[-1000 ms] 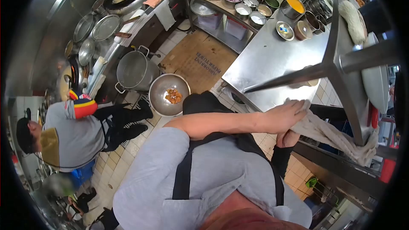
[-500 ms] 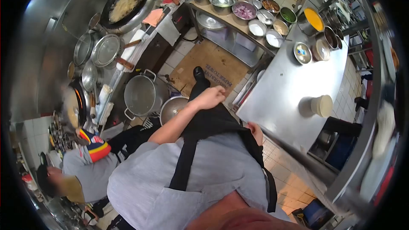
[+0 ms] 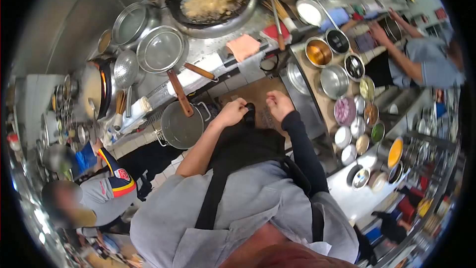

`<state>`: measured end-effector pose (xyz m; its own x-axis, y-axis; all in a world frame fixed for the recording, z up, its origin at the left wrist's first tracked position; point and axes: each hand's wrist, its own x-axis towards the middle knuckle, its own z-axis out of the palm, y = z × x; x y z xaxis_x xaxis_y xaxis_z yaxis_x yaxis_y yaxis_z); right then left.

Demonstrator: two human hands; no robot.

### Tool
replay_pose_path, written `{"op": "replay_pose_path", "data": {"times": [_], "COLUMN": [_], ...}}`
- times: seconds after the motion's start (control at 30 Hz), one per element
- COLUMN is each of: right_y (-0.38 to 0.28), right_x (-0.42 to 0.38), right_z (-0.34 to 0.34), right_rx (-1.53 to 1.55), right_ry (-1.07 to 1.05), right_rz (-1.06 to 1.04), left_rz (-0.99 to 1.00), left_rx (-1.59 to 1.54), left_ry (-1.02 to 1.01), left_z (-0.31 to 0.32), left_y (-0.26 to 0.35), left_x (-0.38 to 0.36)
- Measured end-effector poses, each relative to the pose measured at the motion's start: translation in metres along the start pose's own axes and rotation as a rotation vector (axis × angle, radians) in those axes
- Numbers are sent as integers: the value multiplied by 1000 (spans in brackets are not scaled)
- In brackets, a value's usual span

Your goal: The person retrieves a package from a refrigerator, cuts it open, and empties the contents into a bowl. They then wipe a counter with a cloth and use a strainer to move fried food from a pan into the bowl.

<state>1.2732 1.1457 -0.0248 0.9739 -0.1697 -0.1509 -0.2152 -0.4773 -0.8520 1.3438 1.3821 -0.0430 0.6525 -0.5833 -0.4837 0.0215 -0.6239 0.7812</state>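
Note:
My left hand (image 3: 233,112) is held in front of the black apron (image 3: 245,146), its fingers curled together; whether anything is between them is too small to tell. To its right, my right hand (image 3: 279,105) has curled fingers too, with a black sleeve below the wrist. The two hands are apart and touch no utensil. Beyond them a large wok (image 3: 210,0) holds pale food in bubbling oil. Nearest to my left hand is a big steel pot (image 3: 182,125) on the floor side. A wooden-handled strainer (image 3: 160,49) rests on the stove.
Bowls of chopped red onion (image 3: 344,110), green herbs (image 3: 378,131) and sauces line the counter at right. A co-worker (image 3: 111,188) stands at left by another wok. Another co-worker (image 3: 424,62) works at upper right. An orange cloth (image 3: 243,47) lies on the stove edge.
The view has turned toward the stove, bringing the wok to the centre top. My right hand has risen from beside the apron to the front. A second co-worker's arms now show at right.

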Motion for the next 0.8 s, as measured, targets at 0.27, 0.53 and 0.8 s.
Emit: {"op": "replay_pose_path", "data": {"times": [0.27,0.53,0.8], "right_y": [27,13,-90], "right_x": [171,214,257], "right_z": [126,183,219], "right_rx": [530,974,933], "right_ry": [-701,-962,-1111], "right_rz": [399,713,976], "left_rz": [-297,-753,-1026], "left_rx": [-16,-184,-945], "left_ry": [345,574,711], "left_z": [-44,68,121], "left_y": [-27,-160,-101], "left_x": [-19,-100,-102]}}
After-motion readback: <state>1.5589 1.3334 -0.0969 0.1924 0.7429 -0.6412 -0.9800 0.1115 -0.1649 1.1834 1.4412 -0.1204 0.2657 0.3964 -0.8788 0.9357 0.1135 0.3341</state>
